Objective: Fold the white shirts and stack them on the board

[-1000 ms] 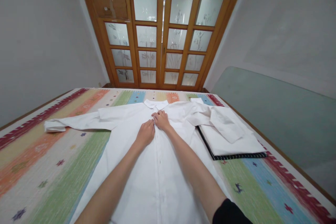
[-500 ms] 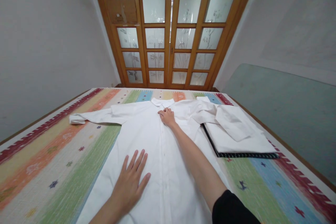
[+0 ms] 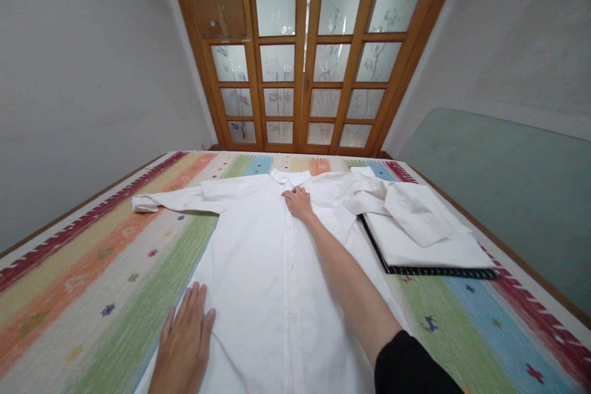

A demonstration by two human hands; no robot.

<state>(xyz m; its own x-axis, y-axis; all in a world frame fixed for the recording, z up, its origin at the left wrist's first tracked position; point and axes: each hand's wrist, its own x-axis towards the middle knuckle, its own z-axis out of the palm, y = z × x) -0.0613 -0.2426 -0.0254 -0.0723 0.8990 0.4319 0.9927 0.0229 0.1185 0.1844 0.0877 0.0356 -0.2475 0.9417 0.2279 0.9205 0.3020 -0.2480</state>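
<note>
The white shirt [image 3: 268,271] lies flat, front up, on the striped spread [image 3: 92,258], its long axis running straight away from the person, with the collar [image 3: 290,176] at the far end. The right hand [image 3: 299,202] rests with bent fingers just below the collar; whether its grip presses or pinches the cloth cannot be told. The left hand [image 3: 184,345], released and flat, palm down, lies at the shirt's near left edge.

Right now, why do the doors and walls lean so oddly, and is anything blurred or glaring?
Head view: the wide lens splays the doors and walls outward; light is soft and even, without harsh glare on the white shirt; both the left hand and the right hand look sharp.
</note>
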